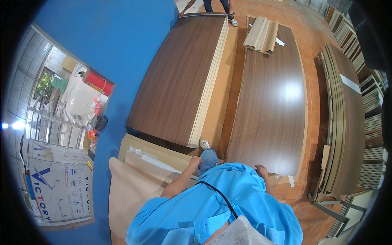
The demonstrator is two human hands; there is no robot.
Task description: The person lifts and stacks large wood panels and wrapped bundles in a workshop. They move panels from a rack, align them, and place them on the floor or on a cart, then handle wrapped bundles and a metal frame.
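My left hand [195, 162] hangs beside my left leg, its fingers curled in and nothing seen in them. It is nearest the front end of a tall stack of dark brown wood-grain panels [175, 77] with pale edges, and does not appear to touch it. On the other side of my body, my right hand [261, 169] is held low with loosely bent fingers and no object visible in it. Just beyond it lies a second, lower dark brown panel [269, 102]. At the far end of the tall stack, another person's hands [180, 15] rest near its corners.
Folded brown paper [261, 35] lies on the far end of the lower panel. A further panel stack [347, 118] stands on a metal frame [341, 212] at right. Brown sheeting [130, 183] lies at my left. Beyond the blue surface [122, 41] is a red fire extinguisher [98, 83].
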